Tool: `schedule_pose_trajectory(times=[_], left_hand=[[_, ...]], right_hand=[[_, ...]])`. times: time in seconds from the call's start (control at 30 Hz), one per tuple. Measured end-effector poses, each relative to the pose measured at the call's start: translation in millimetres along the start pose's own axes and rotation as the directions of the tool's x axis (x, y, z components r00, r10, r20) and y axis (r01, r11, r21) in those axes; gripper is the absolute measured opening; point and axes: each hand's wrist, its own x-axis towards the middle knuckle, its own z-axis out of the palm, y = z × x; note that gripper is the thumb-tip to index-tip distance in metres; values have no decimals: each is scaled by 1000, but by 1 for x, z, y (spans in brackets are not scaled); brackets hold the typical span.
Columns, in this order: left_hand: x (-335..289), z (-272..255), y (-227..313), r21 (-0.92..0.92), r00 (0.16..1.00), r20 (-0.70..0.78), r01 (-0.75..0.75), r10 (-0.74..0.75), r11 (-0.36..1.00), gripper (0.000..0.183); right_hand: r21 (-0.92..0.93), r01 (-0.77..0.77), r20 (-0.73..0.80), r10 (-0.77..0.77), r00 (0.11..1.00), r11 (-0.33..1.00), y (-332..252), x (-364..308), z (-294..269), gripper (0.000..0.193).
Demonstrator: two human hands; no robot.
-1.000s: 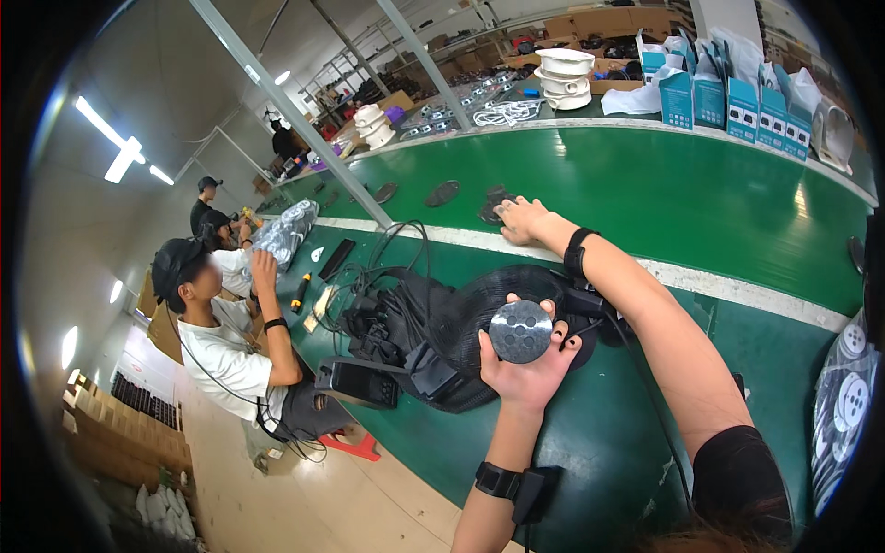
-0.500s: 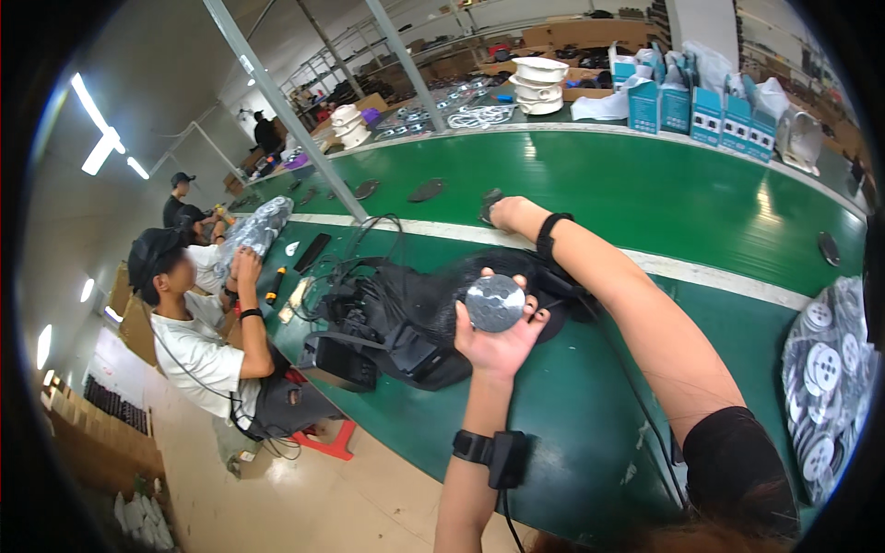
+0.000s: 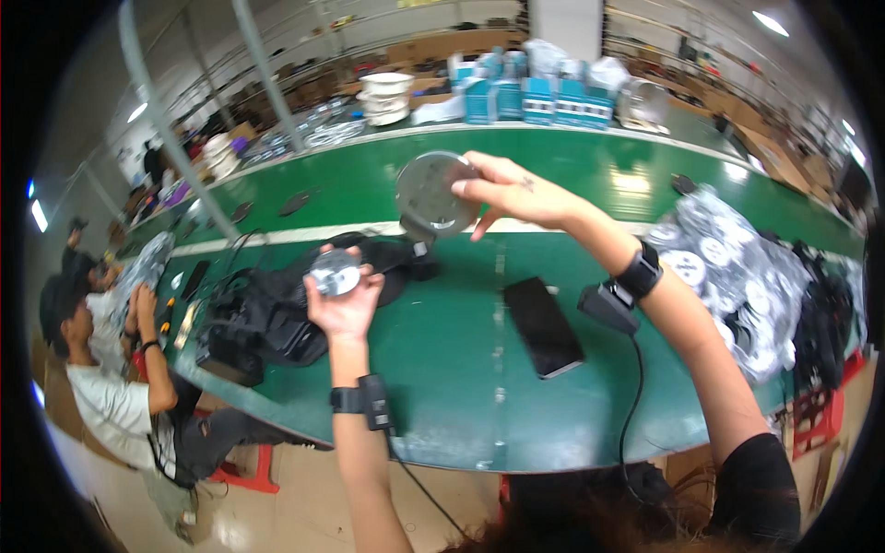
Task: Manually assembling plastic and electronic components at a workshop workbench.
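My left hand is palm up over the near table, its fingers curled round the edge of a small round silvery disc. Farther off and to the right, my right hand grips a larger round grey disc-shaped part by its right edge, thumb on the face. That part is held up tilted, its pale face with small marks toward me, above the strip between table and belt. The two discs are apart. Black straps and a cable hang from both my wrists.
A black phone lies on the green table. To its right is a plastic bag of white round parts; to the left, a black mesh bag with cables. Dark discs lie on the green belt. A co-worker sits at left.
My right hand has come up off the belt with the larger disc and turned its face toward me. My left hand still holds the small disc. The view has swung right, showing the phone.
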Motion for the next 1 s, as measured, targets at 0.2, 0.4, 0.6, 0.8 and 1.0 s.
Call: schedule_pose_trajectory(times=[0.2, 0.4, 0.6, 0.8, 1.0], left_hand=[[-8, -2, 2, 12, 1000, 26, 2, -3, 1000, 50], [1, 43, -23, 263, 988, -155, 30, 12, 964, 48], [8, 151, -148, 137, 979, 31, 196, -202, 971, 48], [-10, 221, -251, 77, 938, 99, 326, -332, 942, 54], [-28, 213, -258, 36, 916, 93, 390, -391, 920, 63]], right_hand=[[247, 77, -246, -14, 969, 966, -53, -162, 3, 28], [619, 304, -420, -21, 907, 724, -30, -242, -18, 26], [998, -59, 66, -321, 945, 31, 24, -242, -46, 31], [964, -184, 133, -252, 959, -190, 30, -260, -44, 71], [986, -99, 94, -48, 994, -132, 30, -272, -39, 99]])
